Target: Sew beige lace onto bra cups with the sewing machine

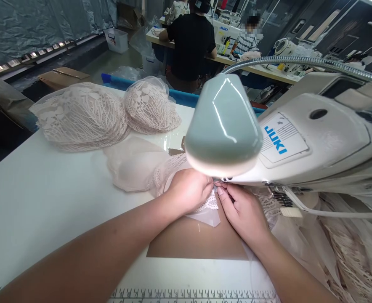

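Pale pink lace fabric (208,205) lies under the sewing machine's needle area, its scalloped edge and a sheer layer showing below my left hand (189,191). The fingers of that hand are closed and press on the fabric. Just to its right, my right hand (245,210) pinches the fabric's edge between thumb and fingers. Both sets of fingertips nearly meet beside the presser foot, which the lamp (224,126) mostly hides. Leftward, the fabric continues into a sheer, cup-shaped piece (135,164) lying on the white table (59,198).
Two stacks of lace pieces (85,115) sit at the table's back left. The white sewing machine (328,126) fills the right side, with more lace fabric (346,248) heaped below it. A printed ruler (186,294) runs along the front. Co-workers (190,46) sit at machines beyond.
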Demonstrator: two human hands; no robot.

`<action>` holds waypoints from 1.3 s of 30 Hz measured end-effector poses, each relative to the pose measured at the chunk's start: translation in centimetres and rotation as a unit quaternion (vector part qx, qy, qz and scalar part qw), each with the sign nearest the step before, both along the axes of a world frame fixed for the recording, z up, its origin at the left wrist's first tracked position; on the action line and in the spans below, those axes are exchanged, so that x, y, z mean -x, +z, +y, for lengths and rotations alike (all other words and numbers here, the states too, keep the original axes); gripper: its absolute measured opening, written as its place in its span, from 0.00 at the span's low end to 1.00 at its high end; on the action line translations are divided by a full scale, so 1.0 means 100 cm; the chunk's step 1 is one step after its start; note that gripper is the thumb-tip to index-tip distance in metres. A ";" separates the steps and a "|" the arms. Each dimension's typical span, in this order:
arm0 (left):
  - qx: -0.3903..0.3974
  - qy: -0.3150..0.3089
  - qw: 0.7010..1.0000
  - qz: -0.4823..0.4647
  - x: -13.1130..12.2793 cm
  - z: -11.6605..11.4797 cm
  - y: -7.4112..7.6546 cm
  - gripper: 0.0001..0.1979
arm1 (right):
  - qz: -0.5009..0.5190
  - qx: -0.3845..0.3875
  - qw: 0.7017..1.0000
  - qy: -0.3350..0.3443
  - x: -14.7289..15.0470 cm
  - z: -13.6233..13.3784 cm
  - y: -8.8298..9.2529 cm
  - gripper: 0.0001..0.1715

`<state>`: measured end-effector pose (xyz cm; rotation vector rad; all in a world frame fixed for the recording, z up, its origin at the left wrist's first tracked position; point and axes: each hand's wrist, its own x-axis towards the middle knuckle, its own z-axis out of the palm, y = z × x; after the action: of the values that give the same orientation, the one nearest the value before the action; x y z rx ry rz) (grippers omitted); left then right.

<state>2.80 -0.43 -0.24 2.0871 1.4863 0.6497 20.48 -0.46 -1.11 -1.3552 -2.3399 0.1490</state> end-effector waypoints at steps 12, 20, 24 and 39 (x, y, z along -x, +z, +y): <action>0.006 0.000 1.000 0.012 0.000 0.001 0.002 0.14 | -0.026 -0.004 0.999 -0.020 0.000 0.000 0.000 0.17; 0.004 -0.001 1.000 0.002 -0.001 0.001 -0.001 0.13 | -0.045 -0.024 0.999 -0.017 0.002 0.002 0.000 0.18; 0.008 0.003 1.000 0.006 -0.002 0.001 0.001 0.13 | -0.072 -0.038 0.996 -0.026 0.004 0.002 0.000 0.20; -0.012 0.003 1.000 0.006 -0.003 0.003 0.002 0.12 | -0.159 -0.040 0.985 -0.055 0.013 0.002 0.004 0.21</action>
<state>3.11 -0.18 -0.05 2.1096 1.4986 0.6604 19.17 -0.25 -0.68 -1.5590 -2.4845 -0.2077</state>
